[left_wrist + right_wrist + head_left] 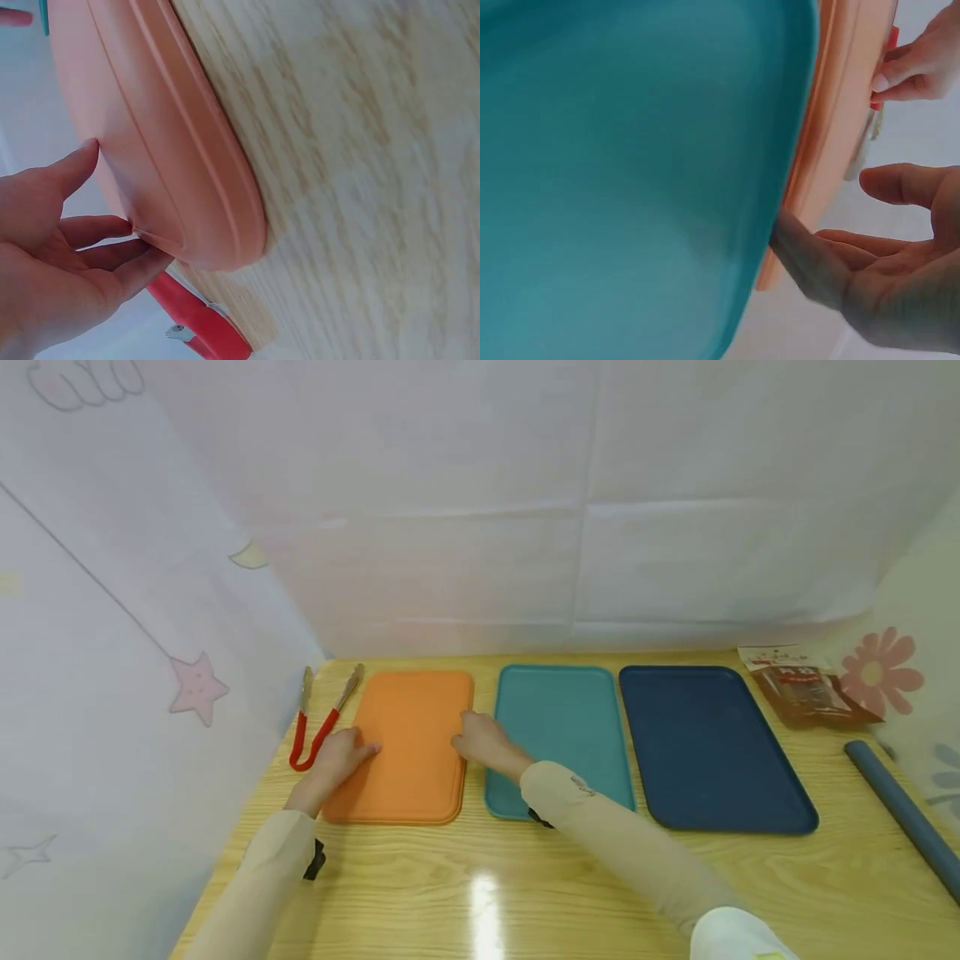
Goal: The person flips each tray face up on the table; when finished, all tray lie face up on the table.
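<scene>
An orange tray (412, 747), seemingly lying bottom up, is on the left part of the wooden table. My left hand (341, 760) is at its left edge. In the left wrist view the thumb of that hand (67, 247) touches the tray's upper face and its bent fingers hold the side. My right hand (483, 739) is at the tray's right edge. The right wrist view shows this hand's (885, 270) fingers extended along the edge, between the orange tray (832, 142) and the teal tray (637, 180), with the thumb apart. Its fingertips are partly hidden.
Red-handled tongs (330, 727) lie left of the orange tray. A teal tray (558, 718) and a dark blue tray (712, 752) lie to the right. A brown food packet (810, 689) and a grey-blue roll (903, 814) are at the far right. Cloth-covered walls stand behind.
</scene>
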### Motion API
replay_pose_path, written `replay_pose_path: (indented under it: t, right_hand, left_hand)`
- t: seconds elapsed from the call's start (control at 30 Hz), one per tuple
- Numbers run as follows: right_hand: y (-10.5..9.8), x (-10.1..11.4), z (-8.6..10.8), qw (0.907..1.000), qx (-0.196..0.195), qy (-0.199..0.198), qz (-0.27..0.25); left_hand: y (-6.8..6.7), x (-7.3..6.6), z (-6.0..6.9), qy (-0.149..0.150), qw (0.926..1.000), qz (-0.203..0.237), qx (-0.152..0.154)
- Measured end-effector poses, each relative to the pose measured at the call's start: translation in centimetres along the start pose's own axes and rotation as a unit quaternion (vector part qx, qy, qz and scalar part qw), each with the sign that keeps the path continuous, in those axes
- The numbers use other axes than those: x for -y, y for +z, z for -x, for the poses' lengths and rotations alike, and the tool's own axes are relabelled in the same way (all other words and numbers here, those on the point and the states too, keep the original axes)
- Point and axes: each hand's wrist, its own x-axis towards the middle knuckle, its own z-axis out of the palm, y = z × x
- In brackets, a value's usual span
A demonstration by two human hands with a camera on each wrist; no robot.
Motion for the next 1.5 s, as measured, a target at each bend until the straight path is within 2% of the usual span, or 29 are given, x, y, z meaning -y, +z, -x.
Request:
replay_pose_path:
  t: [0.13, 0.23, 0.3, 0.37, 0.47, 0.53, 0.6, 0.7, 0.77, 0.8, 0.87, 0.9, 1.03, 1.17, 1.33, 1.43, 1.5]
  right_hand:
    - [1.3, -0.4, -0.3, 0.9988, -0.008, 0.007, 0.047]
    - [2.0, -0.6, -0.4, 0.9988, -0.027, 0.009, 0.041]
    - [2.2, -0.7, -0.3, 0.9990, -0.038, 0.018, 0.012]
    - [2.2, -0.9, -0.2, 0.9978, -0.041, 0.033, -0.041]
    - [2.1, -1.1, 0.1, 0.9881, -0.039, 0.047, -0.141]
    - [1.8, -1.3, 0.2, 0.9743, -0.036, 0.057, -0.215]
    - [1.4, -1.5, 0.3, 0.9539, -0.035, 0.070, -0.290]
    - [0.9, -2.0, 0.3, 0.9139, -0.044, 0.093, -0.393]
    - [0.7, -2.3, 0.2, 0.8871, -0.054, 0.094, -0.449]
    - [0.6, -2.5, 0.2, 0.8769, -0.061, 0.089, -0.468]
    - [0.4, -2.7, 0.1, 0.8624, -0.073, 0.077, -0.495]
    - [0.3, -2.7, 0.1, 0.8580, -0.078, 0.071, -0.503]
    - [-0.5, -2.5, 0.1, 0.8500, -0.088, 0.057, -0.516]
    - [-1.7, -1.9, 0.4, 0.8423, -0.066, 0.061, -0.531]
    - [-3.6, -0.8, 0.8, 0.8360, -0.033, 0.063, -0.544]
    - [-4.9, -0.2, 0.9, 0.8324, -0.027, 0.059, -0.550]
    - [-5.6, 0.2, 1.0, 0.8292, -0.023, 0.053, -0.556]
  left_hand:
    - [0.4, -0.2, 0.0, 0.000, 0.9999, 0.017, -0.003]
    - [0.5, -0.3, 0.0, 0.002, 0.9996, 0.026, -0.010]
    - [0.5, -0.4, 0.0, 0.000, 0.9996, 0.027, -0.009]
    - [0.4, -0.5, 0.1, -0.002, 0.9997, 0.023, -0.010]
    - [0.1, -0.4, 0.1, -0.008, 0.9998, 0.015, -0.009]
    - [-0.1, -0.3, 0.0, -0.010, 0.9998, 0.014, -0.007]
    - [-0.3, -0.2, -0.2, -0.007, 0.9998, 0.017, -0.004]
    - [-0.6, 0.0, -0.4, -0.006, 0.9993, 0.033, 0.016]
    - [-0.8, 0.0, -0.4, -0.005, 0.9985, 0.047, 0.027]
    - [-0.8, 0.0, -0.4, -0.007, 0.9978, 0.056, 0.033]
    - [-1.0, -0.1, -0.3, -0.009, 0.9958, 0.079, 0.045]
    - [-1.0, -0.2, -0.3, -0.008, 0.9950, 0.088, 0.047]
    - [-1.1, -0.9, -0.2, 0.012, 0.9930, 0.105, 0.053]
    - [-1.0, -1.3, 1.3, 0.021, 0.9918, 0.107, 0.068]
    - [-0.7, -2.3, 5.3, 0.037, 0.9886, 0.119, 0.084]
    - [-0.9, -3.0, 7.7, 0.047, 0.9828, 0.150, 0.097]
    - [-0.9, -3.2, 9.0, 0.053, 0.9752, 0.184, 0.111]
